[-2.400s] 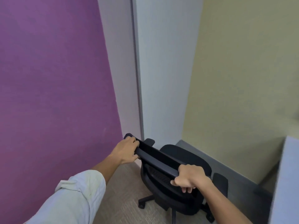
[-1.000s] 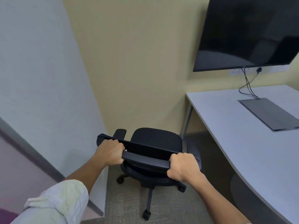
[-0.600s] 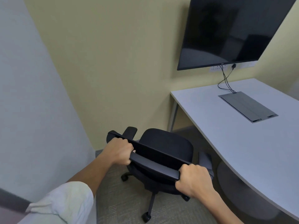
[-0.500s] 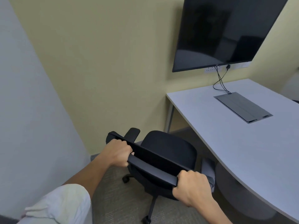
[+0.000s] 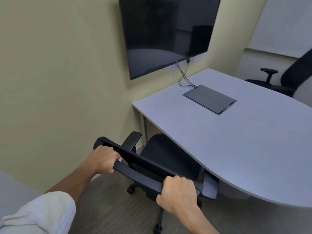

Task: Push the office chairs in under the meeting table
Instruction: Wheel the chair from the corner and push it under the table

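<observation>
A black office chair (image 5: 162, 159) on castors stands at the near left edge of the pale grey meeting table (image 5: 236, 141). Its seat front and right armrest lie under the table's curved edge; the left armrest sticks out beside the table leg. My left hand (image 5: 104, 158) grips the left end of the chair's top back rail. My right hand (image 5: 178, 194) grips the same rail further right. A second black office chair (image 5: 287, 76) stands at the table's far side, apart from it.
A dark wall screen (image 5: 165, 34) hangs on the yellow wall above the table's end, with cables running down to a grey cable box lid (image 5: 209, 98) set in the tabletop. A metal table leg (image 5: 144, 127) stands left of the chair. The floor is grey carpet.
The chair has swung round from the wall corner and rolled right toward the table, its seat now partly beneath the edge. Both hands have kept their grip on the back rail.
</observation>
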